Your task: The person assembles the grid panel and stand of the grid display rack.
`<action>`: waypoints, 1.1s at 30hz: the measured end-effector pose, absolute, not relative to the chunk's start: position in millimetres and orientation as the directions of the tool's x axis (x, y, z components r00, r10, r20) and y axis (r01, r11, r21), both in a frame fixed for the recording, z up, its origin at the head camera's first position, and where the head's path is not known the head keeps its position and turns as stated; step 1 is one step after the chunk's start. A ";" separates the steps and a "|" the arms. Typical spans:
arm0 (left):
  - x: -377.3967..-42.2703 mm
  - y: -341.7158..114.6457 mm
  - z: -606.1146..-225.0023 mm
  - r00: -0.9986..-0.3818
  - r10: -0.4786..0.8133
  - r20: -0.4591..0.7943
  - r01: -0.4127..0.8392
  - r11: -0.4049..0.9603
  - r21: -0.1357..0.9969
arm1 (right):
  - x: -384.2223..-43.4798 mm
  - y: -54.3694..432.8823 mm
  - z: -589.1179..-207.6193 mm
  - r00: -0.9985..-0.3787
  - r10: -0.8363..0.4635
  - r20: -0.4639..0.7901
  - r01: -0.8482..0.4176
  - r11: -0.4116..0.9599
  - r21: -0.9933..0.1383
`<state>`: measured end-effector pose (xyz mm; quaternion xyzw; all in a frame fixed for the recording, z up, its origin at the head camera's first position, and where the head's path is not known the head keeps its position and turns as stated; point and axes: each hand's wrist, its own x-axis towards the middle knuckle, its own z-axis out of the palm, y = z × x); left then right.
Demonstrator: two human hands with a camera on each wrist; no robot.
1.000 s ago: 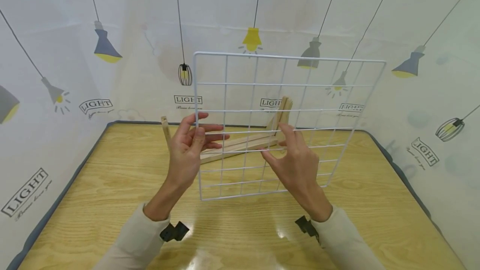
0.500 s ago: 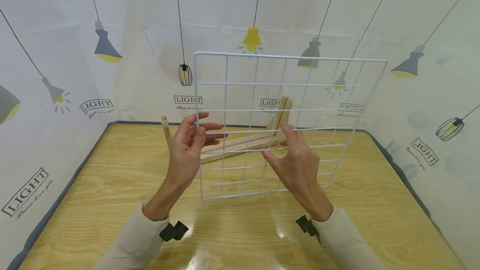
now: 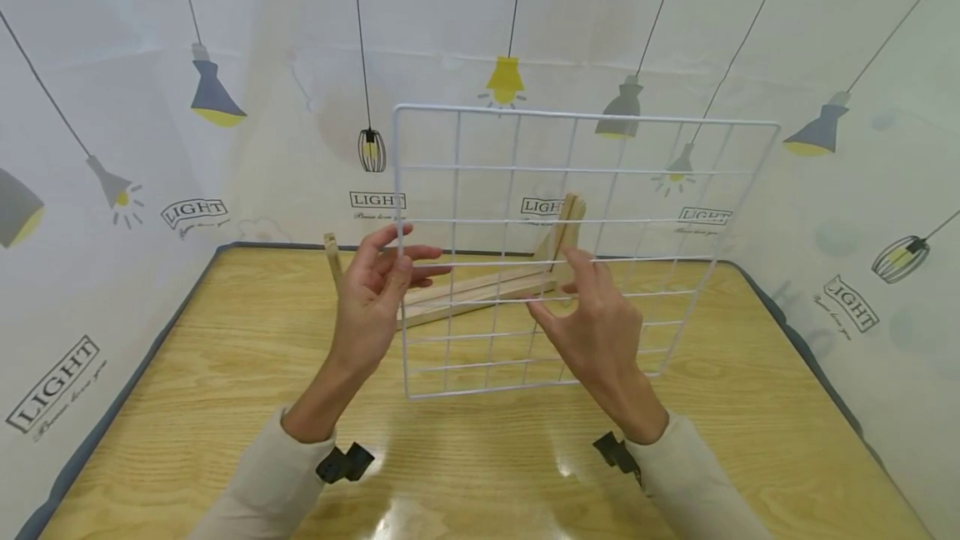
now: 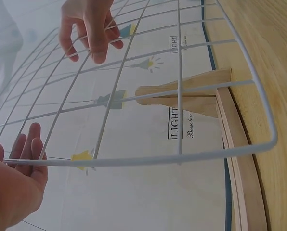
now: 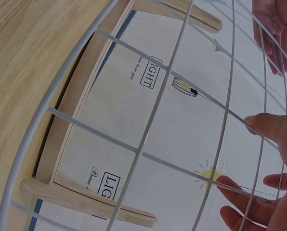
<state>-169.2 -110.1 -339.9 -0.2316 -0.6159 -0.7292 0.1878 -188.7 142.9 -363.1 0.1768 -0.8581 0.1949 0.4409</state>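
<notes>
A white wire grid panel (image 3: pixel 504 222) is held tilted above the table in front of me. My left hand (image 3: pixel 371 290) grips its left edge wire, thumb on the near side and fingers behind. Nearer the panel's middle, my right hand (image 3: pixel 596 315) holds the inner wires with thumb and fingers curled at them. In the left wrist view the panel's edge wire (image 4: pixel 134 161) runs between my left thumb and fingers. Behind the panel a wooden stand (image 3: pixel 468 300), with a long base and an upright at each end, is partly covered by the left hand and wires.
The stand rests on a light wood-grain table (image 3: pixel 480 457). White sheeting printed with hanging lamps (image 3: pixel 506 77) and lettering surrounds the table at the back and sides. Dark wrist cameras (image 3: pixel 345 462) are strapped at both light sleeves.
The grid panel has shifted very slightly to the right, with both hands still on it. The left fingertips have drawn back a little. The wooden stand stays put.
</notes>
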 end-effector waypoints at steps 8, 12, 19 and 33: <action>-170.1 -115.8 -342.6 -0.829 -0.013 0.559 0.554 -0.159 0.817 | -190.1 146.8 -363.3 -0.547 -0.106 0.831 -0.463 0.865 -0.194; -171.4 -118.6 -343.9 -0.829 -0.031 0.558 0.556 -0.143 0.819 | -190.6 147.6 -363.1 -0.545 -0.108 0.831 -0.465 0.864 -0.193; -174.7 -127.0 -347.2 -0.804 -0.092 0.587 0.593 -0.075 0.802 | -190.9 149.0 -363.4 -0.544 -0.109 0.832 -0.466 0.864 -0.191; -180.4 -154.3 -354.8 -0.789 -0.204 0.579 0.601 -0.064 0.797 | -192.1 149.3 -361.8 -0.548 -0.126 0.827 -0.469 0.865 -0.179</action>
